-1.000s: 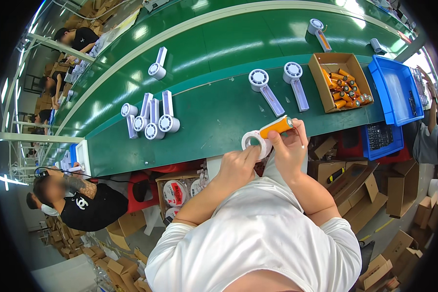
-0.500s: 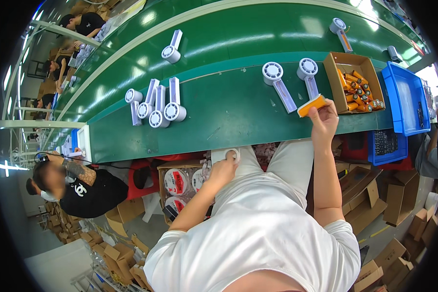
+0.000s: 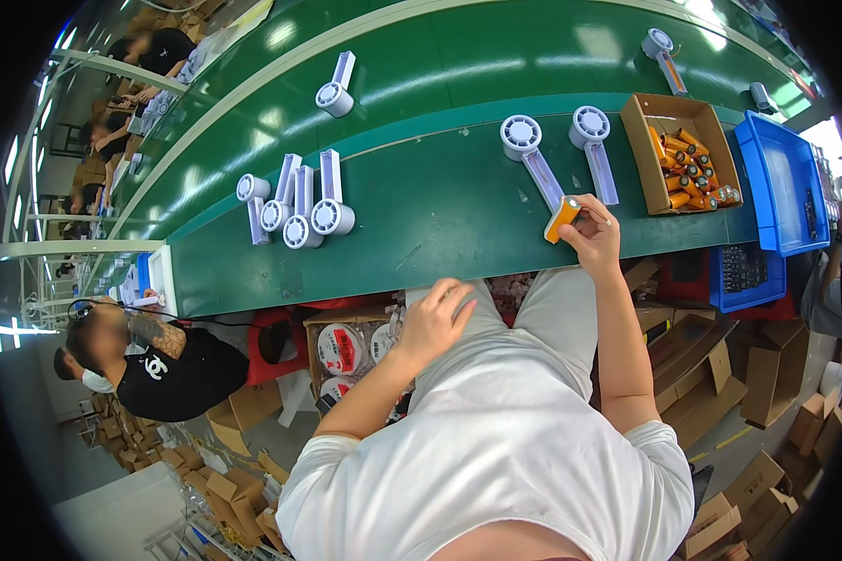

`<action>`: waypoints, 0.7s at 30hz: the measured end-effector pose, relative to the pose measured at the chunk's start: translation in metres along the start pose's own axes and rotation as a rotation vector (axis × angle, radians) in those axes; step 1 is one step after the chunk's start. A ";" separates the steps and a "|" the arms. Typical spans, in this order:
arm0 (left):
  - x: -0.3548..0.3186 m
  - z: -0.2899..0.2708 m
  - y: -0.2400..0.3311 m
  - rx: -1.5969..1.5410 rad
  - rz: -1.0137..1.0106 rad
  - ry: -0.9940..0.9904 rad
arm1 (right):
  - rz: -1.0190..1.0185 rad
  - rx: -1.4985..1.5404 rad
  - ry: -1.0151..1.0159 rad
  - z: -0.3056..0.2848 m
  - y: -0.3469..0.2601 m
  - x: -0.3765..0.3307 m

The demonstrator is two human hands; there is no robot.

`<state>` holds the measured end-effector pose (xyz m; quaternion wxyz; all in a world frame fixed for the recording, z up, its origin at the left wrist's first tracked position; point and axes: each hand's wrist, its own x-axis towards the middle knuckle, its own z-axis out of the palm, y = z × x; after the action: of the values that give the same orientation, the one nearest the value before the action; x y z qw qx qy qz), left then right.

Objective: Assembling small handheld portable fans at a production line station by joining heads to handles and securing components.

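My right hand (image 3: pixel 593 234) pinches an orange cylindrical battery (image 3: pixel 559 222) just above the near edge of the green bench. The battery lies over the handle end of a pale lilac handheld fan housing (image 3: pixel 537 166), whose round grille head points away from me. Beside it, a second fan housing (image 3: pixel 599 154) lies with its handle hollow facing up. My left hand (image 3: pixel 434 321) is over my lap by the bench edge, fingers stretched out and apart, with nothing seen in it. Farther left, several more fan housings (image 3: pixel 331 201) lie in a cluster.
An open cardboard box (image 3: pixel 638 140) of orange batteries stands at right, next to a blue bin (image 3: pixel 767 187). Below hangs another blue bin (image 3: pixel 732 304) with dark parts. Single fan housings (image 3: pixel 337 89) lie on the green belt (image 3: pixel 468 56). A seated person (image 3: pixel 182 379) is at left.
My right hand has moved left with the battery, which has turned more upright. My left hand has let go of a white ring-shaped thing on my lap and uncurled its fingers.
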<state>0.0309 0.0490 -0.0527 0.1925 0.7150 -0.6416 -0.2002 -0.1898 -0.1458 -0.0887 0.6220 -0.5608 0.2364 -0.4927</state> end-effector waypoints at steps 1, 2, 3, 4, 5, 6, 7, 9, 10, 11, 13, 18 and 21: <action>0.016 -0.005 0.008 -0.086 0.106 0.096 | 0.037 -0.014 -0.011 -0.001 0.000 0.000; 0.034 -0.010 0.016 -0.173 0.212 0.192 | 0.073 -0.029 -0.021 -0.002 0.000 0.000; 0.052 -0.015 0.023 -0.138 0.294 0.265 | 0.066 -0.032 -0.020 -0.002 0.000 -0.001; 0.073 -0.020 0.029 -0.105 0.380 0.339 | 0.073 -0.030 0.005 -0.001 0.000 -0.001; 0.093 -0.025 0.034 -0.044 0.450 0.348 | 0.080 -0.025 0.029 -0.001 0.000 -0.001; 0.112 -0.028 0.039 0.015 0.519 0.357 | 0.071 -0.031 0.032 0.001 -0.001 -0.001; 0.132 -0.027 0.039 0.012 0.530 0.362 | 0.061 -0.030 0.056 0.002 -0.002 0.000; 0.167 -0.022 0.037 0.282 0.749 0.357 | 0.062 -0.036 0.082 0.002 -0.001 -0.001; 0.180 -0.019 0.038 0.284 0.756 0.366 | 0.051 -0.039 0.082 0.001 -0.001 -0.001; 0.191 -0.017 0.040 0.334 0.805 0.351 | 0.052 -0.047 0.085 0.002 0.000 -0.001; 0.208 -0.013 0.042 0.461 0.870 0.314 | 0.061 -0.056 0.101 0.002 0.000 -0.001; 0.224 -0.013 0.048 0.449 0.774 0.137 | 0.126 -0.040 0.100 0.001 -0.001 0.000; 0.232 -0.022 0.045 0.205 0.709 -0.027 | 0.110 -0.041 0.108 -0.001 -0.001 -0.001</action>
<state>0.0274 -0.1861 -0.0196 0.1689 0.4609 -0.8688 -0.0653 -0.1912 -0.1458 -0.0886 0.6229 -0.5324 0.3101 -0.4821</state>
